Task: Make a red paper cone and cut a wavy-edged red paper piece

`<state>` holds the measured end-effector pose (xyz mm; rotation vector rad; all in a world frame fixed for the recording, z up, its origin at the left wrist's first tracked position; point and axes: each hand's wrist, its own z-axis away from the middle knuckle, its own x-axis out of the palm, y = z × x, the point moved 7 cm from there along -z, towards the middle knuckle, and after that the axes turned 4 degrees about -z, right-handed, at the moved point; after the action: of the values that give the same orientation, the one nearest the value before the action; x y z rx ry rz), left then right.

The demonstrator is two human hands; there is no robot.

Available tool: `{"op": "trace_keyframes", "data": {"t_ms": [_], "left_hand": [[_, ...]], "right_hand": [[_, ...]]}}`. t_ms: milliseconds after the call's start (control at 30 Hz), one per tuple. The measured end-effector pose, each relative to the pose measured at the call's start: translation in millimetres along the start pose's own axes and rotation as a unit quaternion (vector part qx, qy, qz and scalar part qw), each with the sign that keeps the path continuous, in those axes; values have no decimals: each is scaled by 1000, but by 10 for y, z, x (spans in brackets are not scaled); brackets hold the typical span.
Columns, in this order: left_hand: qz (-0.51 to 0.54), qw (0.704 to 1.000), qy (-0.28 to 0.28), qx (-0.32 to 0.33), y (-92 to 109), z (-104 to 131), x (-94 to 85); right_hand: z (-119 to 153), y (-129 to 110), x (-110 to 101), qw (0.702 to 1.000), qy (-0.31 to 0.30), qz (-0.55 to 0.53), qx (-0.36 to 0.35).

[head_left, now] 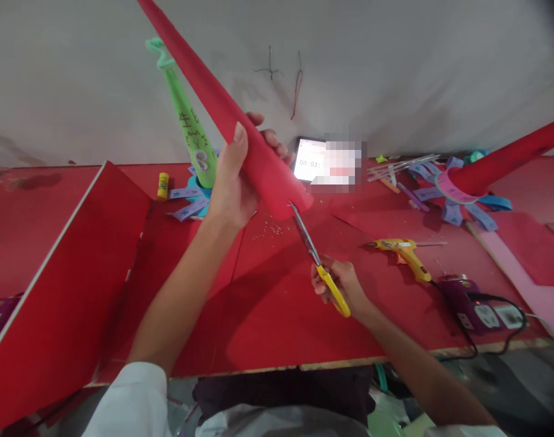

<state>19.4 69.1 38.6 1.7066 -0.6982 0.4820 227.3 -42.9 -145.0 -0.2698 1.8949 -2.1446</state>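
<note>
A long red paper cone slants from the top left down to the middle, its wide end toward the lower right. My left hand is wrapped round the cone near that wide end, thumb on the near side. Yellow-handled scissors are in my right hand, their blades pointing up and left. The blade tips touch the cone's edge at the wide end. My right hand's fingers are closed round the scissor handles.
A green decorated cone and a glue stick stand left, near an upright red panel. A lit screen leans at the back. Right lie a yellow glue gun, a purple power strip and another red cone.
</note>
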Motion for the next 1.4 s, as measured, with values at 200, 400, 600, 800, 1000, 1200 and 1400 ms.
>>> {"op": "trace_keyframes", "data": {"t_ms": [200, 400, 600, 800, 1000, 1200, 1400], "left_hand": [[-20, 998, 51, 18, 26, 20, 3], [-69, 992, 86, 53, 103, 28, 20], [-91, 988, 111, 57, 83, 84, 30], [-86, 989, 109, 49, 79, 124, 112], [-56, 991, 114, 34, 29, 112, 88], [-72, 992, 91, 55, 36, 110, 84], [-69, 993, 92, 21, 17, 77, 62]], "right_hand": [[-29, -32, 67, 997, -59, 21, -33], [-45, -92, 35, 990, -57, 120, -45], [-54, -44, -12, 992, -24, 120, -43], [-51, -62, -21, 993, -8, 109, -53], [-44, -104, -42, 990, -1, 130, -52], [-42, -35, -51, 995, 15, 91, -30], [-33, -14, -58, 997, 21, 72, -6]]}}
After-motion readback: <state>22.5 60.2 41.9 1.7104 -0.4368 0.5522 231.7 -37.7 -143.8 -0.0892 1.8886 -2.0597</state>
